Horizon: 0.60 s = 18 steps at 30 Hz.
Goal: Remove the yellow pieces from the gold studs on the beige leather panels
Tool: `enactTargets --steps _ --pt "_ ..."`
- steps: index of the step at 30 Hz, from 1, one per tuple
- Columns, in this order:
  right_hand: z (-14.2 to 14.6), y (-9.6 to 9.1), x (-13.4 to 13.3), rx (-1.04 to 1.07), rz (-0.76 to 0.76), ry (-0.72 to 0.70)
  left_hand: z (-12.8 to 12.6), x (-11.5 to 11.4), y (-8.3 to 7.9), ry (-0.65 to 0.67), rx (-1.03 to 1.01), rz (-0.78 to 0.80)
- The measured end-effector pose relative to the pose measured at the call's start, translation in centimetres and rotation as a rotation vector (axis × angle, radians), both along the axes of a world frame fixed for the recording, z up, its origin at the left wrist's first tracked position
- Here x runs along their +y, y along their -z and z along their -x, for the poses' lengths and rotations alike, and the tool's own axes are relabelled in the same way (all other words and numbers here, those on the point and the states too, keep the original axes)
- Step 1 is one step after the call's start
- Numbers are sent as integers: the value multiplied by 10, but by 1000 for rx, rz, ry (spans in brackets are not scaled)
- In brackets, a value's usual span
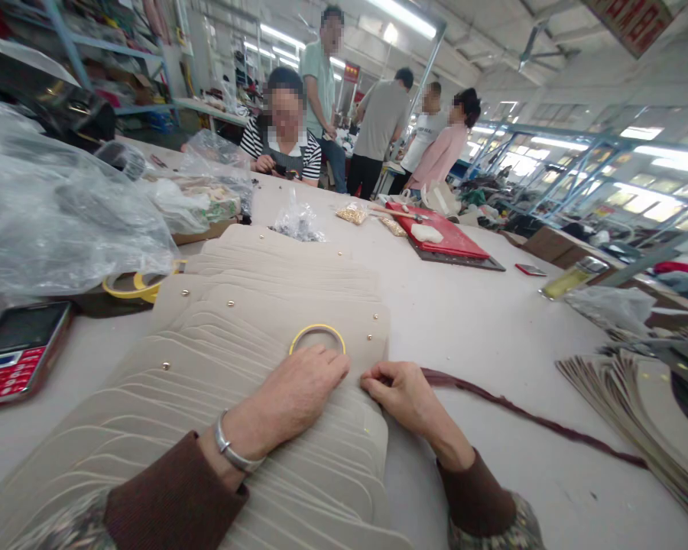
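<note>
Far left of the grip: phone (pixel 23 351), with a plastic bag (pixel 63 206) beyond it and yellow tape rolls (pixel 147 292) at the bag's near edge. Next, the fanned beige panels (pixel 298 302), metal studs (pixel 230 303) near their far edges. Panels lie under the left hand (pixel 295 393) and run both nearer and farther than it; each edge goes roughly crosswise, the fan's long axis roughly away from the wearer. Left hand is palm down, fingers curled; fingertips hidden, so can't tell if it's clamped on anything. Tape ring (pixel 317 328) sits just past its knuckles, near rim covered by the fingers; left is the nearer hand to it. Right hand (pixel 398 391) is at the panels' right edge, thumb and forefinger together; can't tell if anything is pinched between. Key relation: panels lie left of the right fingertips, their right edge right beside them. Dark strip (pixel 527 412) runs rightward from behind the right hand, long axis angling back toward the wearer; attachment not visible. Farthest right: fanned stack (pixel 636 412), well apart from both hands.
</note>
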State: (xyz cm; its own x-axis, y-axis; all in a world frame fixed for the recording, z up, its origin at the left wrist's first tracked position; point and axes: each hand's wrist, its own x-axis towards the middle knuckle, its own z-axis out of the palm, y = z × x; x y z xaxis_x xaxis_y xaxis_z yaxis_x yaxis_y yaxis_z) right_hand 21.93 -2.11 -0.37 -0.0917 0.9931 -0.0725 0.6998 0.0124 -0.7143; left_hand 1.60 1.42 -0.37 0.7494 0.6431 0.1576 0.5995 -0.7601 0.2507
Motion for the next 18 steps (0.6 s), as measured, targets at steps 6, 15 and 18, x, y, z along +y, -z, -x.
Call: enactTargets --steps 6,15,18 --pt "5 4 3 -154 -83 -25 2 -1 3 -9 -7 3" --pt "-14 3 -3 229 193 128 0 0 -3 -30 9 15" --pt "-13 6 -4 111 72 42 3 1 -4 -36 12 31"
